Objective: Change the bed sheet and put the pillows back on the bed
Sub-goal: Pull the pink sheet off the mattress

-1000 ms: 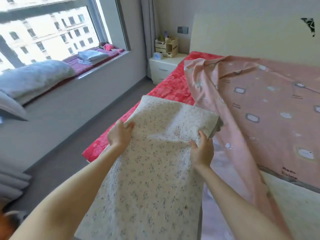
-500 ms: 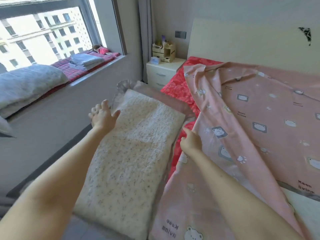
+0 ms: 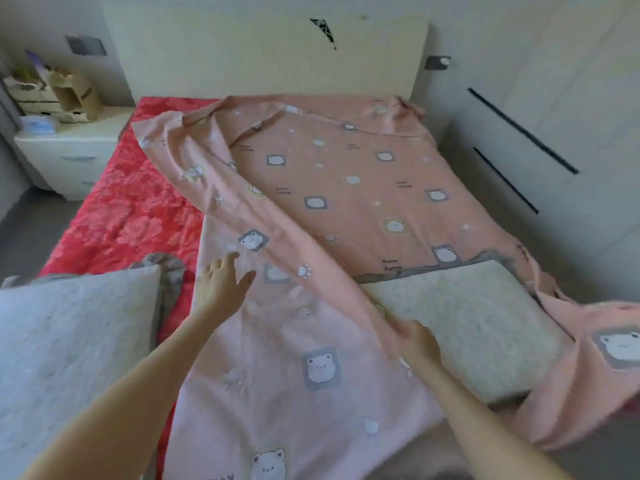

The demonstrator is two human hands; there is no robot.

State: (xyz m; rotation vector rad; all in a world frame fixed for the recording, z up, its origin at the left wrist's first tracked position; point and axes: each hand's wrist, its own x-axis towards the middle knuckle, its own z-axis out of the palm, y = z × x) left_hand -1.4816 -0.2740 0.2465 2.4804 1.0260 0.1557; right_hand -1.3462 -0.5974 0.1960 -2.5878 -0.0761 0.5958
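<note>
Two pillows: left pillow (image 3: 69, 341) on the red cover (image 3: 131, 209), right pillow (image 3: 467, 323) against the sheet's (image 3: 346, 188) fold.
Sheet: pink, folded diagonally across the bed.
My left hand (image 3: 223, 289): fingers spread, holding nothing, over the sheet.
My right hand (image 3: 417, 341): fingers curled on the fold.

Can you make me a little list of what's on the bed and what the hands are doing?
sheet: pink with bears, crumpled, covers only part of the bed
red cover: bare on the left side
left pillow: near left corner
right pillow: near right, the sheet's fold along its edge
left hand: open, fingers spread over the sheet
right hand: at the sheet's fold, grip unclear
nightstand: white, left of the bed
</note>
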